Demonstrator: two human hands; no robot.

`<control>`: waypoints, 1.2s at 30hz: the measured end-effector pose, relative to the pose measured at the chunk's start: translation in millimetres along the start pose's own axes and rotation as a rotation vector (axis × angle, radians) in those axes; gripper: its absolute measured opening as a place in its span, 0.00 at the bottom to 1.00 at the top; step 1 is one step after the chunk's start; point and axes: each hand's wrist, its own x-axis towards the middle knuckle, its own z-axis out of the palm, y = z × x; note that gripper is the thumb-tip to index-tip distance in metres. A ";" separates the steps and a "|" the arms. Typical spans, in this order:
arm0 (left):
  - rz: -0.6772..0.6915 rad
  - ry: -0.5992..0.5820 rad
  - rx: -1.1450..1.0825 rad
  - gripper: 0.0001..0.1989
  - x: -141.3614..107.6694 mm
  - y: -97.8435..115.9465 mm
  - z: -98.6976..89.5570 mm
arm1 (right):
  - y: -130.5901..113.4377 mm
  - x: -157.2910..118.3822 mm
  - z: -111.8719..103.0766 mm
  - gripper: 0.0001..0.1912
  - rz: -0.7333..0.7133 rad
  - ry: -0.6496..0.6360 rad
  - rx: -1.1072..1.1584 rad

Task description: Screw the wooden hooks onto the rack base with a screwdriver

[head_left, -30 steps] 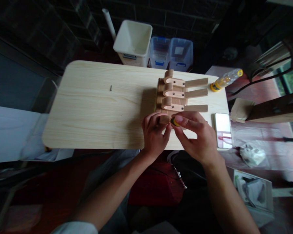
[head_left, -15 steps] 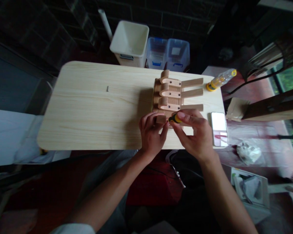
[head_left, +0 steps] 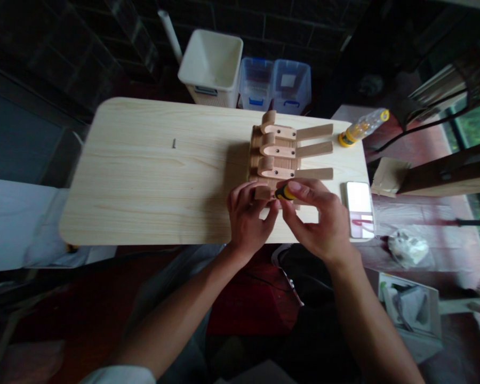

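A wooden rack (head_left: pixel 278 151) with several curved hook pieces and long flat arms stands on the right half of the table. My left hand (head_left: pixel 248 216) is closed around the curved wooden piece (head_left: pixel 263 192) nearest me. In my right hand (head_left: pixel 318 216) is a short yellow-and-black screwdriver (head_left: pixel 285 192), pinched between thumb and fingers. Its tip points left at the wooden piece, close to my left fingertips; the contact spot is too small to make out. Dark screw heads show on the other hook pieces.
A small screw (head_left: pixel 174 143) lies on the pale wooden table (head_left: pixel 144 181). At the right are a clear bottle with yellow ends (head_left: pixel 362 128) and a phone (head_left: pixel 359 209). Beyond the far edge stand a white bin (head_left: pixel 212 61) and two clear boxes (head_left: pixel 291 85).
The view has shifted slightly, so the table and rack sit a little higher in the picture. Both hands keep nearly the same hold.
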 end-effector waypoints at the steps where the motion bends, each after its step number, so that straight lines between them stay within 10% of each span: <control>1: 0.003 -0.001 0.003 0.07 -0.3 -0.1 0.1 | 0.6 0.1 0.1 0.29 0.008 -0.001 0.001; 36: 0.005 0.023 0.055 0.10 -3.4 1.9 1.7 | 3.3 -0.5 2.5 0.24 0.051 0.044 0.017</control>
